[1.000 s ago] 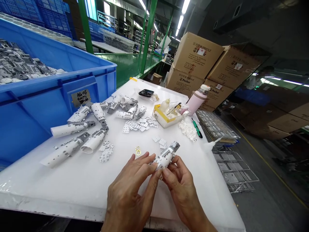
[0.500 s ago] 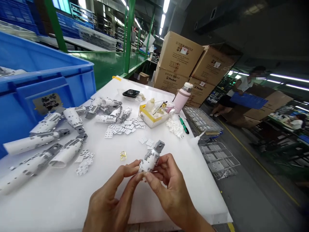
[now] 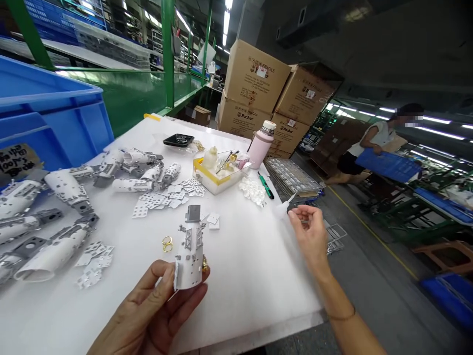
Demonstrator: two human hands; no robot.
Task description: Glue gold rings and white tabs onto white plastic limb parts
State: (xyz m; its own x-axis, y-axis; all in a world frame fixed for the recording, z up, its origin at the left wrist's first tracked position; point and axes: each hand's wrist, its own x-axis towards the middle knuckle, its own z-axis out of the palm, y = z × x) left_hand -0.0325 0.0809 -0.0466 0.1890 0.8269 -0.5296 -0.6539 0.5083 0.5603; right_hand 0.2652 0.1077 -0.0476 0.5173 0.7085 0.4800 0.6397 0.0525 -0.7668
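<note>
My left hand [image 3: 155,308] is closed on a white perforated tube part with a grey metal bracket [image 3: 191,251], held upright over the white table [image 3: 240,266]. My right hand [image 3: 309,235] is off to the right at the table's edge. Its thumb and forefinger are pinched together just beside the tip of a white squeeze bottle [image 3: 283,209]; whether anything sits in the pinch I cannot tell. Two small gold rings [image 3: 167,243] lie on the table left of the held part.
More tube parts [image 3: 48,254] and small white plates [image 3: 170,197] lie at the left. A yellow-rimmed tray [image 3: 212,181], pink bottle [image 3: 260,145], green pen [image 3: 266,186], phone [image 3: 178,139], blue bin [image 3: 59,123] and cardboard boxes [image 3: 254,79] stand beyond. A person carries a blue tray [image 3: 386,163] at right.
My right hand has let go of the tube part and swung right to the table's edge. My left hand alone now holds the part, turned upright. The view has panned right.
</note>
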